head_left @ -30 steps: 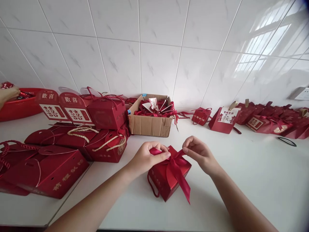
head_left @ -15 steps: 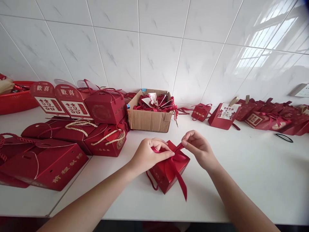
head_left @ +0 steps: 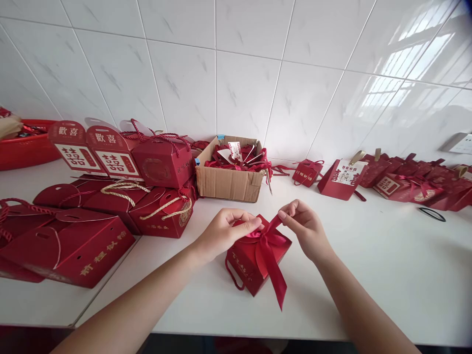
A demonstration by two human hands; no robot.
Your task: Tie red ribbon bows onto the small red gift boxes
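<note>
A small red gift box [head_left: 245, 268] stands on the white table in front of me, one corner toward me. Across its top a red ribbon [head_left: 275, 270] is tied in a bow, with one tail hanging over the near side. My left hand [head_left: 230, 228] pinches the bow's left loop between thumb and fingers. The ribbon's upper right part is gripped by my right hand [head_left: 300, 226], its thumb and forefinger pressed together. From the box's left side hangs a dark red cord handle [head_left: 234, 276]. My left fingertips are partly hidden behind the thumb.
Stacked red gift boxes [head_left: 162, 162] with rope handles fill the left. Behind my hands stands a cardboard box [head_left: 228, 184] holding ribbons and tags. Along the right are a small box [head_left: 308, 172], a photo box [head_left: 341, 179], more red boxes and a black ring [head_left: 432, 214].
My left thumb has shifted off the knot toward the left loop, so the knot now shows more. The hanging tail has swung slightly. My right hand stays on the ribbon.
</note>
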